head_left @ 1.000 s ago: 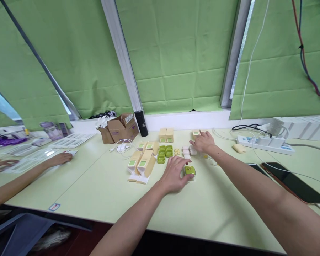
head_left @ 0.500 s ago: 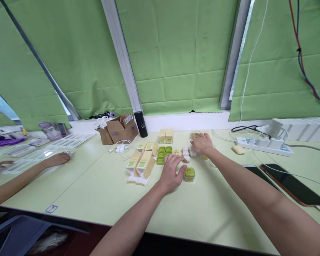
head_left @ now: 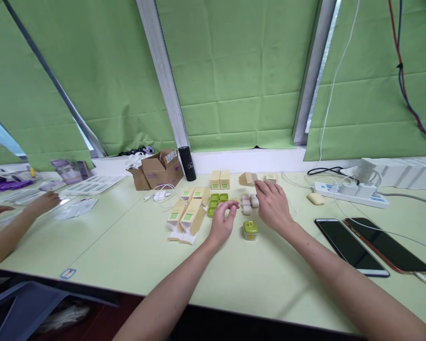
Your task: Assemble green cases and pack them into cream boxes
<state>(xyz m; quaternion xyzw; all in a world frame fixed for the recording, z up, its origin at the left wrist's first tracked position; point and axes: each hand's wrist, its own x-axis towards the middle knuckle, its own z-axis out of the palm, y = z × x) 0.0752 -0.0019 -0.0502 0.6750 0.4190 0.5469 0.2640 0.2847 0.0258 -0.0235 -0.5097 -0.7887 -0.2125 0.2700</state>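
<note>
My right hand (head_left: 272, 203) pinches the edge of a small tan carton (head_left: 247, 179), which is tilted at the back of the table. A similar carton (head_left: 270, 178) with a green window stands just behind that hand. My left hand (head_left: 223, 222) hovers by a green compartment tray (head_left: 213, 204), its thumb and fingers apart and nothing visible between them. Small yellowish pieces (head_left: 233, 201) lie partly behind its fingertips. Between the hands are several pale pink blocks (head_left: 246, 209) and, nearer me, a clear little container with a green lid (head_left: 250, 228).
Several tan cartons (head_left: 188, 215) with open white flaps lie left of the tray; two more (head_left: 220, 180) stand behind. A cardboard box (head_left: 161, 173), black bottle (head_left: 187, 163), power strip (head_left: 351, 194) and two phones (head_left: 351, 246) surround them. A co-worker's hand (head_left: 44, 203) is far left.
My right hand has drawn back toward me and tipped one of the back-right cartons leftward. My left hand has shifted slightly left, away from the green-lidded container. The co-worker's hand moved left.
</note>
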